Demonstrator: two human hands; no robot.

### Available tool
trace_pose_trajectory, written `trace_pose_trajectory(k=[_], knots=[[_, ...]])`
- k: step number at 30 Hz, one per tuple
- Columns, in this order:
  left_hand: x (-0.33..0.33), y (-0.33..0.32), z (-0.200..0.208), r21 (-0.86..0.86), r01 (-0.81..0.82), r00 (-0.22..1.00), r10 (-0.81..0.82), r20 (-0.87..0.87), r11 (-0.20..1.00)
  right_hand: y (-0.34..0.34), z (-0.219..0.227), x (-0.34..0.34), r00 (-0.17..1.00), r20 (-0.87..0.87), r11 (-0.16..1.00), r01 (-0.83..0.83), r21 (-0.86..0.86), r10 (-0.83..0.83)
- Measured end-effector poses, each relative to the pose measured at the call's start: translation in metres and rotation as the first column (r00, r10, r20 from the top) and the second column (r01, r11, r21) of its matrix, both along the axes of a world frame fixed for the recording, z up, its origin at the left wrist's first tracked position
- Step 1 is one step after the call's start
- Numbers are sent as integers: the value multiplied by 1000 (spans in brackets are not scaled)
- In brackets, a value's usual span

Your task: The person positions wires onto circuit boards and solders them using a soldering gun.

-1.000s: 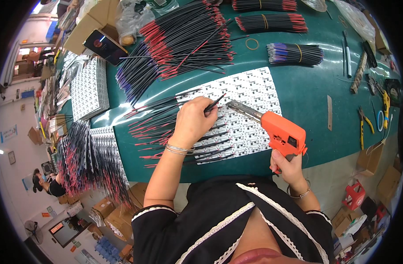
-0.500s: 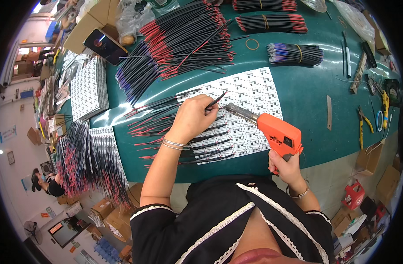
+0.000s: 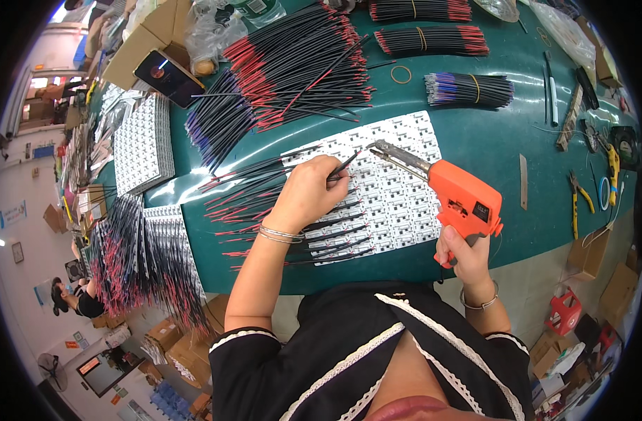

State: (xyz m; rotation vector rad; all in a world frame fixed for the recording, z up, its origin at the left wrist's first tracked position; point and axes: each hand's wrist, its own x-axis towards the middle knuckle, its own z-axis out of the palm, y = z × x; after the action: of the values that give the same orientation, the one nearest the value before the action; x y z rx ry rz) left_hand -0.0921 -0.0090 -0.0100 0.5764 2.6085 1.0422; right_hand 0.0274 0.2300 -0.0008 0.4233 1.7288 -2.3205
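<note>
On the table lies a white circuit board panel (image 3: pixel 398 203) with rows of small dark parts. Several black wires with red ends (image 3: pixel 247 200) reach from its left side across the table. My left hand (image 3: pixel 312 184) rests over the panel, its fingers pinching a black wire (image 3: pixel 349 161) whose tip points up and right. An orange soldering gun (image 3: pixel 468 196) is gripped in my right hand (image 3: pixel 467 254), the index finger near its dark trigger. Its metal tip is close to the end of the held wire; whether they touch I cannot tell.
Loose black wires (image 3: pixel 300 70) are heaped behind the panel, beside banded wire bundles (image 3: pixel 468 90). A phone (image 3: pixel 168 77) leans on a cardboard box (image 3: pixel 149 42). Stacked panels (image 3: pixel 144 144) stand at left, a wired panel (image 3: pixel 173 231) nearer. Yellow-handled pliers (image 3: pixel 577 203) lie at right.
My right hand has moved the soldering gun right, its tip shifting slightly up and right. The left hand still pinches the wire, having moved only a little.
</note>
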Motion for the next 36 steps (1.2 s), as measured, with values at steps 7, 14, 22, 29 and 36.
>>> trace_pose_trajectory(k=[7, 14, 22, 29, 36], knots=[[4, -6, 4, 103, -122, 992, 124, -10, 987, -2, -2, -6, 998, -60, 1000, -1, 17, 2], [-2, -3, 15, 78, -242, 970, 244, -14, 967, 0, -4, -8, 997, -52, 998, -52, 28, 53], [-7, 0, 7, 6, -186, 981, 186, -49, 983, -5, -2, -8, 997, -16, 997, -70, 39, 70], [-9, 2, 9, -27, -178, 984, 178, -9, 984, -5, -5, -7, 997, -21, 997, -75, 28, 75], [-13, 3, 2, -32, -202, 978, 204, 38, 979, -7, -3, -8, 995, -4, 994, -102, 45, 102]])
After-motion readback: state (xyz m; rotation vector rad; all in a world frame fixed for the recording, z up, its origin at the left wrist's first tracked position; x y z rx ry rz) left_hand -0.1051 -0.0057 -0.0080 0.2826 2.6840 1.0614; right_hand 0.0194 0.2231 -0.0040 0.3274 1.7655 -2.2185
